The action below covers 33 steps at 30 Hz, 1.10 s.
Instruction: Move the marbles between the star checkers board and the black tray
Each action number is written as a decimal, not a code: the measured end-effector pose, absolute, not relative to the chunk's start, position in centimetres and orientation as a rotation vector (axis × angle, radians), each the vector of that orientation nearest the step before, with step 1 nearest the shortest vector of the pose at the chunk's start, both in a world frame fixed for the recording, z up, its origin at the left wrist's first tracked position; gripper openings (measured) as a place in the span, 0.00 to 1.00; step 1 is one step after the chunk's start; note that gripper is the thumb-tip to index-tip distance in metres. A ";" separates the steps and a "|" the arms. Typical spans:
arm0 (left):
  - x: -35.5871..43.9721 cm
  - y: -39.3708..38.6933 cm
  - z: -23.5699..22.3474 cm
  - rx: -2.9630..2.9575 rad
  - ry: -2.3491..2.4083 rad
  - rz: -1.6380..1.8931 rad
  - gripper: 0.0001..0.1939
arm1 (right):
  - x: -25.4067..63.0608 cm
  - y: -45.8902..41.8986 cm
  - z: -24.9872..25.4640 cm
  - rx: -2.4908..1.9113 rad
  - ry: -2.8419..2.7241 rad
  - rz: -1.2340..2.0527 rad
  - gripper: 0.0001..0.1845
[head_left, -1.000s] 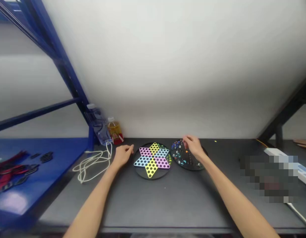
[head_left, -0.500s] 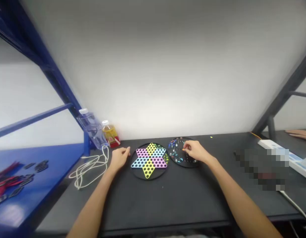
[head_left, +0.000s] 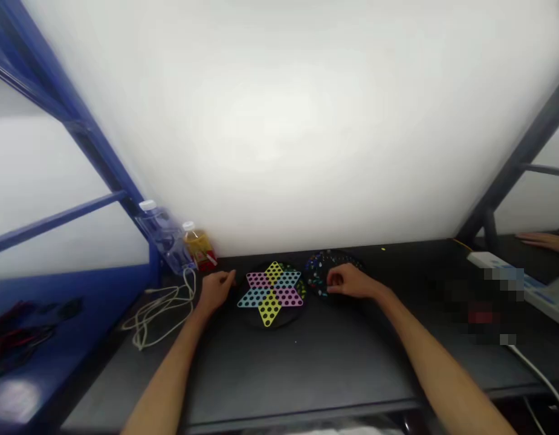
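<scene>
My left hand (head_left: 216, 291) rests on the dark table just left of the star-shaped Chinese checkers board (head_left: 270, 293); its fingers are loosely bent and apart, with nothing seen in them. The board has yellow, pink and blue points full of holes, and lies on a round black base. Over the round black tray (head_left: 336, 255) to the right, my right hand (head_left: 354, 281) has its fingers curled into a pinch. Whatever it may hold is too small to make out. Small coloured pieces (head_left: 315, 275) lie in the tray left of this hand. Part of the tray is hidden beneath it.
A white cable (head_left: 164, 308), a clear bottle (head_left: 164, 232) and a yellow drink bottle (head_left: 199, 246) are at the left. A power strip (head_left: 524, 284) and a blurred-out dark object lie right. Another person's hand (head_left: 544, 240) rests at the far right.
My right hand has come slightly nearer and lower over the tray, and the orange piece between its fingertips no longer shows. The left hand stays beside the board. The view has shifted slightly.
</scene>
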<state>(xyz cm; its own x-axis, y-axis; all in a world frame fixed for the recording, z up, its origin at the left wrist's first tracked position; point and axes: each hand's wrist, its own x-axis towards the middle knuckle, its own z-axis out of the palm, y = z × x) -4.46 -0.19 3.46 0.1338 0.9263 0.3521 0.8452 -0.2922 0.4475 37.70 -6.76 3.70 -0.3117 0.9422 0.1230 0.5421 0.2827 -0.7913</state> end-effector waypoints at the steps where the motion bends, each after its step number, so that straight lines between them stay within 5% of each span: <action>1: -4.4 -0.2 3.5 2.257 1.778 0.866 0.26 | 37.7 -6.7 3.8 -1.300 -1.818 0.906 0.08; 9: -4.3 -0.1 3.5 2.265 1.770 0.882 0.25 | 37.0 -6.3 4.5 -0.956 -0.959 1.421 0.14; 18: -4.3 -0.2 3.5 2.256 1.777 0.884 0.25 | 36.6 -7.5 4.7 -1.403 -2.019 0.882 0.11; 24: -4.3 -0.2 3.5 2.266 1.767 0.875 0.24 | 35.9 -7.7 4.6 -1.402 -2.084 0.965 0.08; 33: -4.5 0.0 3.2 2.273 1.746 0.869 0.25 | 36.8 -6.0 3.8 -1.017 -1.037 1.500 0.16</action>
